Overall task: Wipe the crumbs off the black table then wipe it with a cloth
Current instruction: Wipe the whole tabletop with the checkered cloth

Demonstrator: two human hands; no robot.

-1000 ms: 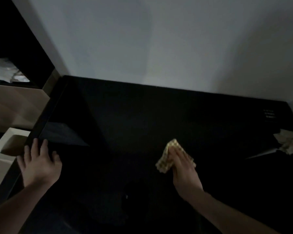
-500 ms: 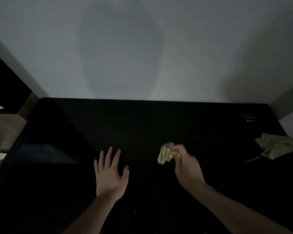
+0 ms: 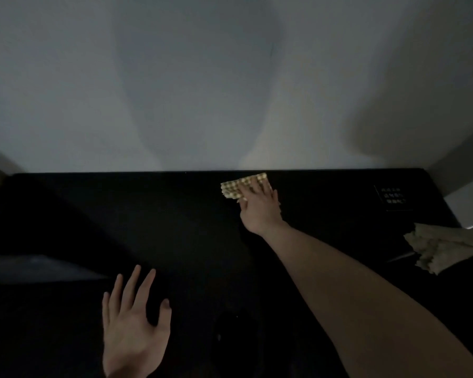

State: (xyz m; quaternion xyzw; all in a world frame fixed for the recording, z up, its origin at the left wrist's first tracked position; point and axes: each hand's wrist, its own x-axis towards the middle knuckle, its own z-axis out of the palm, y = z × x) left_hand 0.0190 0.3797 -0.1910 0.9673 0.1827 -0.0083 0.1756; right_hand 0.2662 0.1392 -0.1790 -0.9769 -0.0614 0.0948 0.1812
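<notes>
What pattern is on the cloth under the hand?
Yellow-and-white checks on the small cloth, seen in the head view.

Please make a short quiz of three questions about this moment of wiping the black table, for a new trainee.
1. True or false: the right hand presses the checkered cloth near the table's far edge, by the wall.
2. Which hand lies flat on the black table with spread fingers and holds nothing? A) left hand B) right hand
3. Fill in: the crumpled beige rag lies at the table's ____ side.

Key: 1 true; 2 A; 3 right.
</notes>
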